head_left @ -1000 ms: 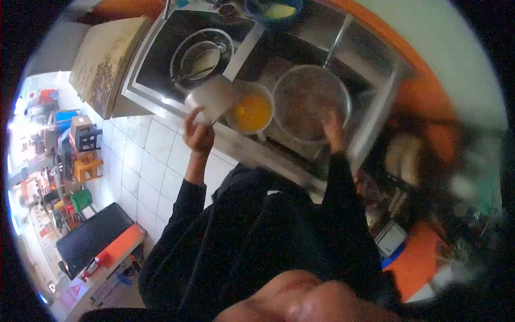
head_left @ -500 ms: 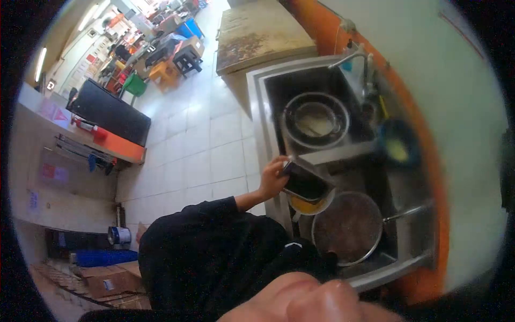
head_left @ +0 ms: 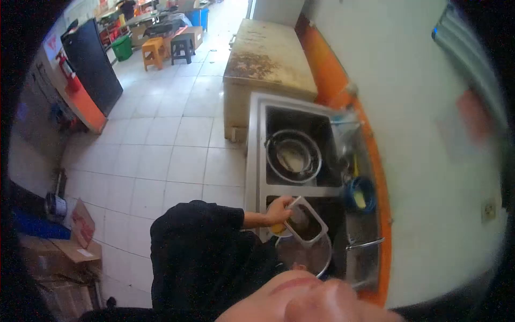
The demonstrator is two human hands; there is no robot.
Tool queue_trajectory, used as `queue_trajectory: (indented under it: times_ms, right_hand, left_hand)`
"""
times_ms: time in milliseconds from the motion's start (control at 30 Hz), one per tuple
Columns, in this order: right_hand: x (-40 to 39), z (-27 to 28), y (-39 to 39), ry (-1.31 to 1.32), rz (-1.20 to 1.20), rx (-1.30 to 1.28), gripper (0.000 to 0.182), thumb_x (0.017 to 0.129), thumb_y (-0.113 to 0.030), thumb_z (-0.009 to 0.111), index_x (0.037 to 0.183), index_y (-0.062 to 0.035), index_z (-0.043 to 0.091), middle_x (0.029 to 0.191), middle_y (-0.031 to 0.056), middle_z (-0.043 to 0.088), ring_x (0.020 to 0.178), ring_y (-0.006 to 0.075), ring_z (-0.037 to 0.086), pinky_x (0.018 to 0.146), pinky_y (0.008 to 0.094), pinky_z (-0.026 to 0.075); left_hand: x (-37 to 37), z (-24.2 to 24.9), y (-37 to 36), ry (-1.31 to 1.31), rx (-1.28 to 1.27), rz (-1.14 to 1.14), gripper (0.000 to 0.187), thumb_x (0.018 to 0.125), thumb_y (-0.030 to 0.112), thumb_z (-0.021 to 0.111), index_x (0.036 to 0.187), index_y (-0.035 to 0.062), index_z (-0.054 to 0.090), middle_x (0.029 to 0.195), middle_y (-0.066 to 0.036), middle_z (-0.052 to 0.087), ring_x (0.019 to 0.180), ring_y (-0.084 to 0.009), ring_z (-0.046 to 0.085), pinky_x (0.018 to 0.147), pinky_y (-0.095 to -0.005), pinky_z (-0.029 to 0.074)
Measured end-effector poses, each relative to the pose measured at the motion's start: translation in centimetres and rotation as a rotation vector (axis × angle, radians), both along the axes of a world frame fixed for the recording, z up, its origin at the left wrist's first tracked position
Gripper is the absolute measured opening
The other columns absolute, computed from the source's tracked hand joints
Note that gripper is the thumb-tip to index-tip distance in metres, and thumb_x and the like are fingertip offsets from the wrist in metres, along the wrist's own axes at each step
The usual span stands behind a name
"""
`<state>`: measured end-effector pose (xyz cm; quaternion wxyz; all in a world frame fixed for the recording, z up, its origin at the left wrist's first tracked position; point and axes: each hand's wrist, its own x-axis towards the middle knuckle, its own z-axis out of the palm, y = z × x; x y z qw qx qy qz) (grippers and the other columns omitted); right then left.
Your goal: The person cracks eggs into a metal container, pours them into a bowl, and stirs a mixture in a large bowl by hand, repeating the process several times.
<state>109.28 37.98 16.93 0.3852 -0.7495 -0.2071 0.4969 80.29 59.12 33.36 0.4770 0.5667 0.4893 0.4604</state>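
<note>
My left hand (head_left: 278,211), reaching from a black sleeve, is closed on the rim of a rectangular metal pan (head_left: 316,236). The pan is tilted over the near sink basin, its hollow side facing up toward me. Below it sits a large round strainer-like pot (head_left: 322,255) with a metal rim. Part of a yellow-lined bowl (head_left: 277,229) shows beneath my left hand. Only a small patch of my right hand (head_left: 299,266) shows at the near side of the round pot; its fingers are hidden.
Round pans (head_left: 294,156) lie nested in the far basin of the steel sink (head_left: 256,145). On the wall side are a blue bowl (head_left: 351,196) and a faucet (head_left: 367,244). A stained cabinet (head_left: 273,56) stands beyond; stools (head_left: 182,48) are farther off.
The view has swung, so the sink appears lower and farther left. The metal pan in my left hand has turned, and its inside now shows more.
</note>
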Motion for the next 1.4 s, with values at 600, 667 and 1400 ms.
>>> queue_trajectory:
  times_ms: [600, 667, 1400]
  right_hand:
    - [-3.8, 15.0, -3.3, 0.26, -0.104, 0.219, 0.042, 0.084, -0.045, 0.058, 0.093, -0.0034, 0.058, 0.07, 0.007, 0.057, 0.055, 0.0206, 0.057, 0.051, 0.0339, 0.049]
    - [-3.6, 16.0, -2.5, 0.093, -0.083, 0.274, 0.042, 0.084, -0.045, 0.057, 0.096, -0.0044, 0.056, 0.072, 0.0069, 0.057, 0.057, 0.0196, 0.056, 0.052, 0.0333, 0.049]
    - [3.4, 18.6, 7.3, -0.698, 0.389, -0.194, 0.033, 0.086, -0.034, 0.055, 0.082, -0.0016, 0.056, 0.06, 0.0063, 0.053, 0.046, 0.0184, 0.05, 0.041, 0.0348, 0.041]
  left_hand:
    - [1.7, -0.9, -5.3, -0.195, -0.223, -0.197, 0.02, 0.062, 0.013, 0.063, 0.078, 0.0031, 0.055, 0.073, -0.015, 0.058, 0.073, -0.0273, 0.058, 0.067, -0.0379, 0.044]
    - [1.4, -0.4, -5.4, -0.225, -0.234, -0.174, 0.022, 0.062, 0.013, 0.062, 0.08, 0.0027, 0.056, 0.074, -0.016, 0.059, 0.075, -0.0288, 0.059, 0.069, -0.0386, 0.044]
    - [0.2, -0.2, -5.3, -0.235, -0.359, -0.137, 0.023, 0.062, 0.015, 0.065, 0.082, 0.0062, 0.058, 0.076, -0.011, 0.062, 0.07, -0.0241, 0.061, 0.062, -0.0367, 0.047]
